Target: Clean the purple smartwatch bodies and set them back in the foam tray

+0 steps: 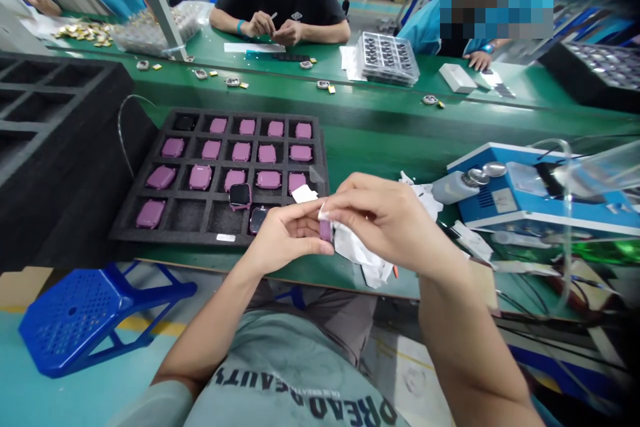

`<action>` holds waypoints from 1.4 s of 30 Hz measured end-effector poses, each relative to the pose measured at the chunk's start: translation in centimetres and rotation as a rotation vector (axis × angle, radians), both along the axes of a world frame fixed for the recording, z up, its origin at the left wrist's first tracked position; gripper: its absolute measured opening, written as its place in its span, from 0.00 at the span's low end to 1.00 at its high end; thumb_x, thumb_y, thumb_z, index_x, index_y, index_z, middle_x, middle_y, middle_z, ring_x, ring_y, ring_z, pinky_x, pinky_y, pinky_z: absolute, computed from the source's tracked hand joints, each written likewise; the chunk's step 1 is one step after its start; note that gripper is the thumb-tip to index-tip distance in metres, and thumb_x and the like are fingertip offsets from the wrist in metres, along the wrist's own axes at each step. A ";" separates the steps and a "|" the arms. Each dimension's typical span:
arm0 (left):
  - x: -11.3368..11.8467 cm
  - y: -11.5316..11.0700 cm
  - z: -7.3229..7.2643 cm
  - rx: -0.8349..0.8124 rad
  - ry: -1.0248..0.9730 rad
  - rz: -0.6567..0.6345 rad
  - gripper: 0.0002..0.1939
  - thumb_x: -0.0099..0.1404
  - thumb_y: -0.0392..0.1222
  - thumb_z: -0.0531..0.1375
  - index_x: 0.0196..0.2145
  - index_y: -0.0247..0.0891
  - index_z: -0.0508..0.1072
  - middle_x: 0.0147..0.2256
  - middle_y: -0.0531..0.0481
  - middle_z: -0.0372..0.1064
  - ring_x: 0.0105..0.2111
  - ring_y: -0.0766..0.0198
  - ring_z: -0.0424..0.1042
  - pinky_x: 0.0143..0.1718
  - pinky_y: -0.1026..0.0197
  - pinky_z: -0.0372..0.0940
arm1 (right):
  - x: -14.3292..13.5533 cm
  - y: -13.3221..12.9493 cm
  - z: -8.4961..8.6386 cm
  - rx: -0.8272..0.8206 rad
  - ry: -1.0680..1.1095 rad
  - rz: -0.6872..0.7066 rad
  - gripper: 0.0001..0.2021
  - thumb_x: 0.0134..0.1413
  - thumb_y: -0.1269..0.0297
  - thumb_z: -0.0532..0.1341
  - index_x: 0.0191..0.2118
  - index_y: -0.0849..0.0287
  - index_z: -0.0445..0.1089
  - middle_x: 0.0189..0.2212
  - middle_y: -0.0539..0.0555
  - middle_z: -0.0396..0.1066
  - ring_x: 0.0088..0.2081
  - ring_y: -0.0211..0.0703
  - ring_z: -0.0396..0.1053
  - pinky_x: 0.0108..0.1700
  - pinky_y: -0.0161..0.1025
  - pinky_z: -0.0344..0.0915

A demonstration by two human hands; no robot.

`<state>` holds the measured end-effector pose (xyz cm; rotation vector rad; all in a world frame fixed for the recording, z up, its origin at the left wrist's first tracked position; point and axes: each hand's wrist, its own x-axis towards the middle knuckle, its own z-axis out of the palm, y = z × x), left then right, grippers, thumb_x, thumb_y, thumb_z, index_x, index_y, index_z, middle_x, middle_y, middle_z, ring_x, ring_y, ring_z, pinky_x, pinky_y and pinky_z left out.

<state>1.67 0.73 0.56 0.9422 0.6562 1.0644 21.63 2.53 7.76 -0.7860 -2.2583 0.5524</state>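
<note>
A small purple watch case point(325, 231) is held edge-on between the fingers and thumb of my left hand point(280, 237). My right hand point(387, 213) pinches a bit of white wipe point(323, 211) against the top of that case. Crumpled white tissue point(357, 250) lies on the bench under my right hand. To the left is a black foam tray point(183, 217) with several purple watch cases in its compartments. One watch with a dark screen point(240, 195) rests across a divider, and another point(258, 219) sits in the front row, close to my left hand.
A blue machine point(493, 197) and a white bottle point(455, 187) stand at the right among cables. Stacked black foam trays point(65, 167) rise at the left, above a blue stool point(85, 313). Small watch parts point(233, 82) dot the green line; co-workers sit across it.
</note>
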 end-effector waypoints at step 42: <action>0.3 0.4 0.0 0.023 0.041 0.173 0.36 0.33 0.33 0.83 0.44 0.42 0.84 0.35 0.52 0.80 0.34 0.64 0.77 0.39 0.62 0.76 | -1.7 -4.0 -1.9 0.178 0.048 -0.278 0.10 0.68 0.71 0.61 0.43 0.52 0.80 0.36 0.53 0.79 0.35 0.40 0.76 0.35 0.38 0.70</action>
